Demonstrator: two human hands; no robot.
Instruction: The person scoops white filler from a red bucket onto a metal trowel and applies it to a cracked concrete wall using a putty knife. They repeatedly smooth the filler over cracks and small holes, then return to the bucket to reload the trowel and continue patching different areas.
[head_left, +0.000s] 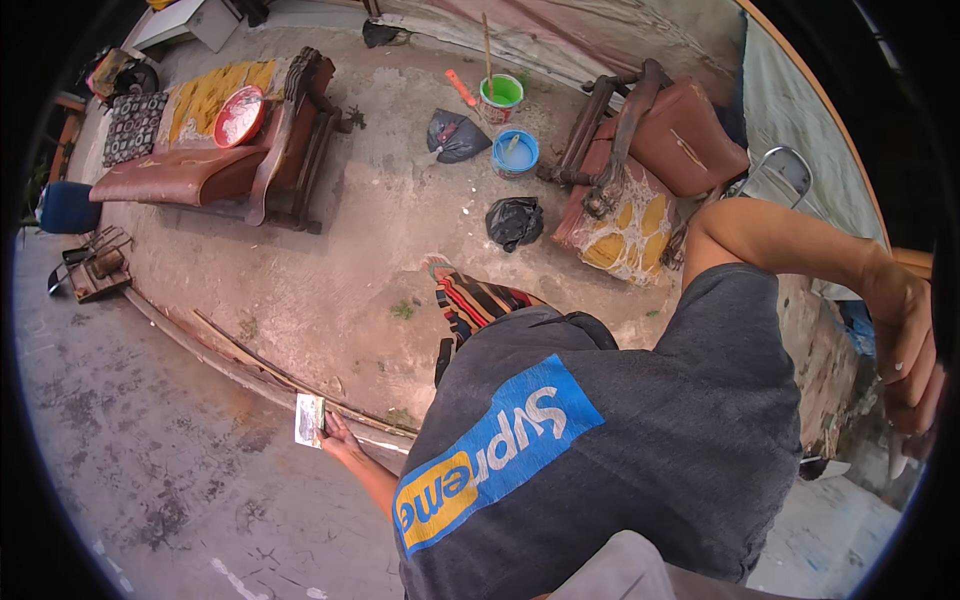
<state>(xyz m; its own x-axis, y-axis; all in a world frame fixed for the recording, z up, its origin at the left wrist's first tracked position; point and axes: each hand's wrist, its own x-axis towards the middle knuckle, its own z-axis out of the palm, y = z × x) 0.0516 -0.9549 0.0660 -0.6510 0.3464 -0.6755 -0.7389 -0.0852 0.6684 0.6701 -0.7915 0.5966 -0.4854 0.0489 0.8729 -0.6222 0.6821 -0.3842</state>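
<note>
My left hand [338, 436] reaches out low at the left. Its fingers are closed on the edge of a small flat rectangular piece [309, 420], whitish with a grey patch and a yellow-green edge. Whether it is a card, a packet or a small board I cannot tell. My right hand [906, 340] is raised at the far right edge, with the arm bent at the elbow. Its fingers are curled downward. Something small and pale [896, 458] shows below the fingertips, but the dark picture rim hides what it is.
A brown sofa [180, 178] carries a red basin [239, 116] of whitish stuff. Ahead are a green-lined bucket [501, 97], a blue bucket [515, 153] and black bags [514, 222]. A worn armchair [690, 135] and folding chair [780, 175] stand right. A raised edge [240, 362] crosses the left floor.
</note>
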